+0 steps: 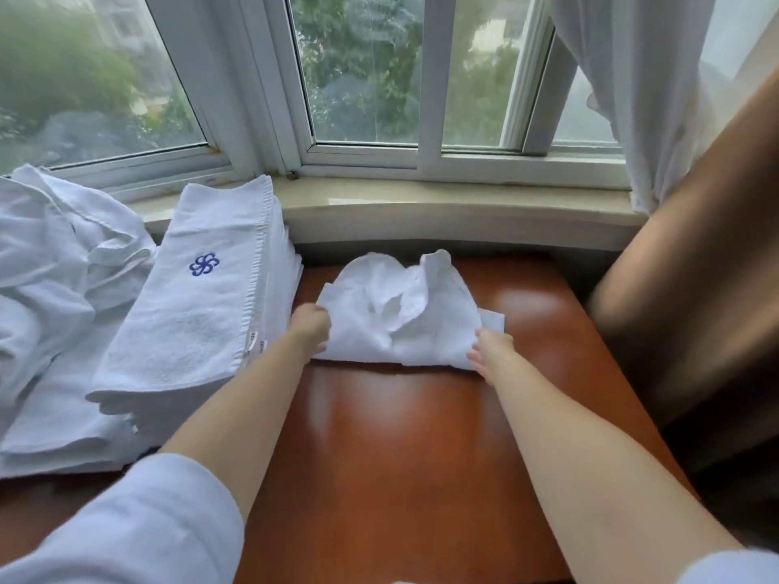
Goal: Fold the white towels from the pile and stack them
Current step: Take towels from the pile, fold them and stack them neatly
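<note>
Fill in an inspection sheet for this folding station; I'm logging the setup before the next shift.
Surface: glossy reddish wooden table, bare wood in front of the person.
Job's things: small white towel bunched mid-fold at the table's far side; folded stack at left, blue logo on top; unfolded pile beyond it.
Clutter: nothing seen.
Grippers: left hand grips the towel's left edge; right hand holds its right edge, fingers partly hidden.
Cables: nothing seen.
Surroundings: window, stone sill, white curtain, brown drape at right.

White towels (396, 314), one stack (198, 297) blue-emblemed, on a reddish-brown table (400, 457).
</note>
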{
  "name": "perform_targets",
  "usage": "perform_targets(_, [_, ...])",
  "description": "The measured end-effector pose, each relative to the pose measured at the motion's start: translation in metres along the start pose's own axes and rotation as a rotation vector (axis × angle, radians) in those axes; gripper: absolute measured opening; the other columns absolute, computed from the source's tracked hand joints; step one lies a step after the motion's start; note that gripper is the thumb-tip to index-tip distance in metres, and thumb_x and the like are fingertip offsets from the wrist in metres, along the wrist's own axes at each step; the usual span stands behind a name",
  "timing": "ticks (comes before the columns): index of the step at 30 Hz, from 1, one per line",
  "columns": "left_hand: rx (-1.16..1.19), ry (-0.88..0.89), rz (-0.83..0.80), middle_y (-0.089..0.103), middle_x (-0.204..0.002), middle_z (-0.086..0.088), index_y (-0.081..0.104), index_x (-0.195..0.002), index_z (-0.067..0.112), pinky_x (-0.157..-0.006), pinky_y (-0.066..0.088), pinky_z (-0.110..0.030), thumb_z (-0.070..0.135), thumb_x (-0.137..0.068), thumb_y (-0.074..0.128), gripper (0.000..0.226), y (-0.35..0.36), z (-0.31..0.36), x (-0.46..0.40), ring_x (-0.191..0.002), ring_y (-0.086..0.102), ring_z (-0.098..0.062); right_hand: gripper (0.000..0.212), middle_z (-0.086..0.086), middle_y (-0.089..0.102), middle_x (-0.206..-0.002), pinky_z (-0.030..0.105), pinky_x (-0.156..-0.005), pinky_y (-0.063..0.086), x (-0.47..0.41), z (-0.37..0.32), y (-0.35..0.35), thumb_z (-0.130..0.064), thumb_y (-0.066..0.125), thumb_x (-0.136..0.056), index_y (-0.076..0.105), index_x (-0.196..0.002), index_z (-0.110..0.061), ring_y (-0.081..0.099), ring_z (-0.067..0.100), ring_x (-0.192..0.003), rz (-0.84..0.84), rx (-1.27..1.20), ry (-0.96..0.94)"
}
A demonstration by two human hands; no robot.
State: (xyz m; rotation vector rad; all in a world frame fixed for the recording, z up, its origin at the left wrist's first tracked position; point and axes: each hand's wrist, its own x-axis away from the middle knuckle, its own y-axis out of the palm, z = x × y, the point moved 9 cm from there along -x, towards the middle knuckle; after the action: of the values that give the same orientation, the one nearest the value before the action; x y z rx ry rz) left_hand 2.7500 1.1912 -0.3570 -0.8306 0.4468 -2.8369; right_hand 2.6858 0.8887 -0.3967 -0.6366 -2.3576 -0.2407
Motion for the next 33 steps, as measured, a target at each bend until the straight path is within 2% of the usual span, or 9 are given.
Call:
perform_targets(2, [-0.411, 0.083, 0.001, 0.049, -0.134, -0.023, 0.050, -0.133, 0.003, -0.099, 0.046, -0.042, 0.000, -0.092, 0.044, 0.041, 0.011, -0.015, -0.013, -0.118, 0.052, -0.038, 0.034, 0.012, 0.056, -0.100, 0.019, -0.071, 0.047, -0.014, 0.016, -0.009, -0.002, 0.044, -0.095, 0.046, -0.128, -0.009, 0.059, 0.028, -0.091, 0.108, 0.175, -0.010])
perform_targets(5, [-0.746, 0.055, -0.013, 0.031, -0.148, -0.020, 0.030, -0.147, 0.008, -0.110, 0.036, -0.037, 0.010, -0.091, 0.048, 0.059, 0.023, -0.032, -0.026, -0.134, 0.037, -0.035, 0.036, 0.018, 0.053, -0.130, 0.032, -0.096, 0.046, -0.032, 0.016, -0.003, -0.009, 0.051, -0.092, 0.051, -0.128, -0.002, 0.052, 0.034, -0.119, 0.137, 0.695, -0.090])
perform_targets(10, [-0.619, -0.064, 0.020, 0.030, -0.149, -0.022, 0.005, -0.153, 0.010, -0.106, 0.040, -0.038, 0.012, -0.087, 0.062, 0.087, 0.026, -0.043, -0.053, -0.132, 0.041, -0.034, 0.069, 0.009, 0.020, -0.149, 0.040, -0.105, 0.035, -0.047, 0.010, 0.003, -0.027, 0.069, -0.081, 0.033, -0.139, -0.016, 0.027, 0.030, -0.132, 0.214, 1.025, -0.098])
perform_targets(13, [-0.476, -0.194, -0.052, 0.053, -0.129, -0.019, 0.029, -0.141, 0.009, -0.082, 0.052, -0.032, 0.011, -0.083, 0.070, 0.071, 0.030, -0.058, -0.062, -0.106, 0.063, -0.029, 0.047, 0.006, 0.012, -0.153, 0.039, -0.112, 0.027, -0.058, 0.007, 0.012, -0.025, 0.064, -0.083, 0.050, -0.127, -0.018, 0.016, 0.027, -0.138, 0.197, 1.264, -0.192])
perform_targets(19, [-1.221, 0.063, -0.058, 0.052, -0.121, -0.011, 0.061, -0.111, 0.009, -0.094, 0.046, -0.036, 0.025, -0.082, 0.056, 0.034, 0.025, -0.045, -0.077, -0.114, 0.048, -0.031, 0.031, 0.005, 0.057, -0.121, 0.029, -0.077, 0.039, -0.058, -0.006, 0.037, -0.012, 0.040, -0.087, 0.050, -0.116, -0.015, 0.053, 0.028, -0.098, -0.044, 1.320, -0.434])
perform_targets(23, [-0.699, 0.172, -0.190, 0.046, -0.067, -0.006, 0.046, -0.061, 0.012, -0.056, 0.041, -0.030, 0.008, -0.078, 0.045, 0.018, 0.040, -0.025, -0.068, -0.064, 0.049, -0.023, 0.021, 0.012, 0.061, -0.079, 0.028, -0.059, 0.047, -0.055, 0.006, 0.039, -0.001, 0.038, -0.088, 0.057, -0.096, -0.006, 0.059, 0.025, -0.065, -0.282, 0.895, 0.044])
perform_targets(28, [0.085, -0.255, -0.462, 0.043, -0.057, -0.001, 0.048, -0.073, 0.013, -0.039, 0.029, -0.017, 0.013, -0.076, 0.049, 0.004, 0.046, -0.001, -0.058, -0.042, 0.035, -0.010, 0.010, 0.006, 0.050, -0.050, 0.020, -0.044, 0.036, -0.055, -0.018, 0.041, -0.010, 0.046, -0.082, 0.055, -0.080, -0.005, 0.028, 0.009, -0.025, -0.347, 0.302, 0.260])
perform_targets(30, [0.486, -0.160, -0.294, 0.053, -0.065, -0.003, 0.056, -0.083, 0.011, -0.038, 0.041, -0.017, 0.022, -0.084, 0.059, 0.011, 0.038, 0.021, -0.070, -0.040, 0.047, -0.008, 0.018, 0.001, 0.054, -0.050, 0.019, -0.040, 0.039, -0.068, -0.041, 0.035, -0.014, 0.041, -0.089, 0.059, -0.090, -0.012, 0.037, 0.009, -0.031, -0.169, -0.166, 0.129])
perform_targets(33, [0.486, -0.089, -0.034, 0.063, -0.121, -0.011, 0.047, -0.136, 0.018, -0.085, 0.056, -0.044, 0.051, -0.091, 0.054, 0.056, 0.029, 0.007, -0.083, -0.098, 0.066, -0.026, 0.050, 0.006, 0.063, -0.113, 0.039, -0.082, 0.055, -0.079, -0.033, 0.029, -0.050, 0.053, -0.088, 0.050, -0.129, -0.022, 0.063, 0.025, -0.096, -0.015, 0.079, 0.042])
